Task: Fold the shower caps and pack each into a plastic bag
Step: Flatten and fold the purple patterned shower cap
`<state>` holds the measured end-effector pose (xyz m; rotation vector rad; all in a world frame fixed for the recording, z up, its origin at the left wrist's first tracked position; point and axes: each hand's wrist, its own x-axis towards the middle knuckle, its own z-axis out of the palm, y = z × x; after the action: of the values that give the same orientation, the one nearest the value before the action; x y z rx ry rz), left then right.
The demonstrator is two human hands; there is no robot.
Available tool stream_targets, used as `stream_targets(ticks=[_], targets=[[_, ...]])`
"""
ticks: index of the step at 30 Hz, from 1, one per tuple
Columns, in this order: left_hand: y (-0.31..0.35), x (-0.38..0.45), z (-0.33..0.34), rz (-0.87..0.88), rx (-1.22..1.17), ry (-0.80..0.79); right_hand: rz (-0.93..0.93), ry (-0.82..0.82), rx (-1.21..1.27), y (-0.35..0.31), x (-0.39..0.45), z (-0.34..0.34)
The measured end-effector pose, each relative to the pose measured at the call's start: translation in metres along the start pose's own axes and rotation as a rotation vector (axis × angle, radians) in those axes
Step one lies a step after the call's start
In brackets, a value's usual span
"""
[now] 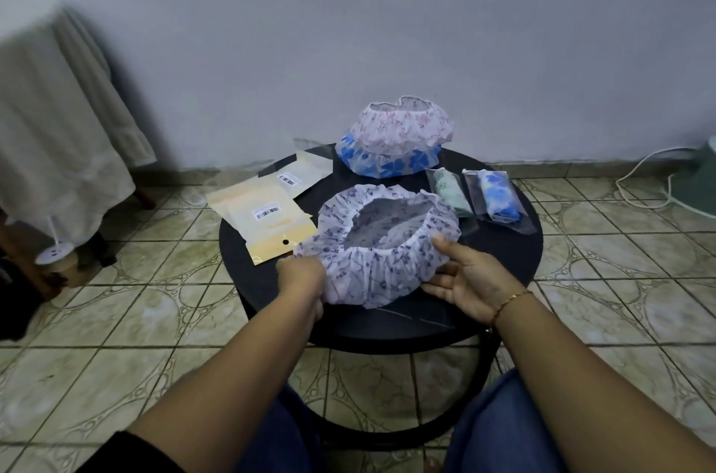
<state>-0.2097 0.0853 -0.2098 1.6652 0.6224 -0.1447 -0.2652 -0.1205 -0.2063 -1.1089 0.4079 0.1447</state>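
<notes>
A white shower cap with purple flowers (381, 263) lies open side up on the near half of the round black table (503, 255). My left hand (302, 279) grips its left edge. My right hand (470, 279) is at its right edge with the fingers spread and the thumb touching the frill. At the back of the table a pink-patterned cap (403, 126) sits on top of a blue-flowered cap (387, 162). To the right lie two packed bags, one with a green cap (449, 191), one with a blue cap (498, 195).
Flat plastic bags with barcode labels (267, 219) lie on the table's left side and overhang its edge, another (306, 172) behind them. A cloth-draped piece of furniture (58, 147) stands at left. A white cable (639, 178) runs over the tiled floor at right.
</notes>
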Motion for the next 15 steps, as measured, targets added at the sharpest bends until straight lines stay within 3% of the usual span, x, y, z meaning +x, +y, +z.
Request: stream_targets(ticks=[1,3,4,9,11,15], targets=[[-0.003,0.000,0.001,0.064,0.147,0.031,0.009,0.034,-0.019,0.000,0.002,-0.001],[-0.002,-0.004,0.001,-0.079,-0.250,-0.025,0.029,0.105,-0.057,0.000,0.005,-0.004],[0.000,-0.006,-0.001,-0.053,-0.230,-0.113,0.044,0.130,-0.074,0.000,0.006,-0.007],[0.010,0.000,-0.024,-0.046,-0.223,-0.192,0.028,0.159,-0.251,-0.007,0.007,-0.017],[0.017,0.003,-0.030,-0.077,-0.145,-0.267,-0.012,0.201,-0.297,-0.010,0.006,-0.017],[0.023,0.015,-0.032,-0.110,0.131,-0.435,-0.047,0.160,-0.110,-0.011,0.005,-0.014]])
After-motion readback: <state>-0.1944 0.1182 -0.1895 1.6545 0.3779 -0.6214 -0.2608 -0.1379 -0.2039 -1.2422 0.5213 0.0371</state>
